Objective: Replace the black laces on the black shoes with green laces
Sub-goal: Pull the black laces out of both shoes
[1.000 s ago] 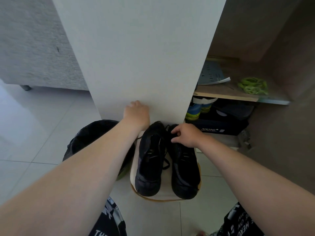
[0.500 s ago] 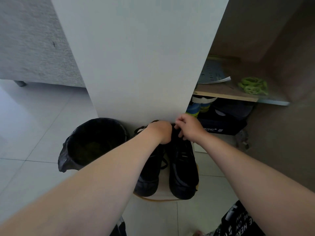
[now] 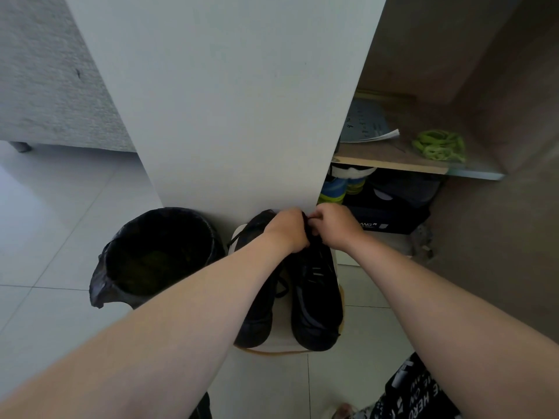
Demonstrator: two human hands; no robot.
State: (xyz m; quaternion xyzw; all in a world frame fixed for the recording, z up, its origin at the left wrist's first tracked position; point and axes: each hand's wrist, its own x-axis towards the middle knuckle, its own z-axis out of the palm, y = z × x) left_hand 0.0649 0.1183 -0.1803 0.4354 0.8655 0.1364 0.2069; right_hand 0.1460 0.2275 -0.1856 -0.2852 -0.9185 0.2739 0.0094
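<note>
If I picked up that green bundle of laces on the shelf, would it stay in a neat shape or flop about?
Probably floppy: the green laces lie in loose, uneven loops, so they would likely sag and dangle. They look thin and light for the bundle's size. Lying flat on the shelf, they seem unlikely to roll, though a loose loop might snag.

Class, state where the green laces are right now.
The green laces lie bundled at the head view's upper right, on the wooden shelf, right of the grey booklet.
</note>
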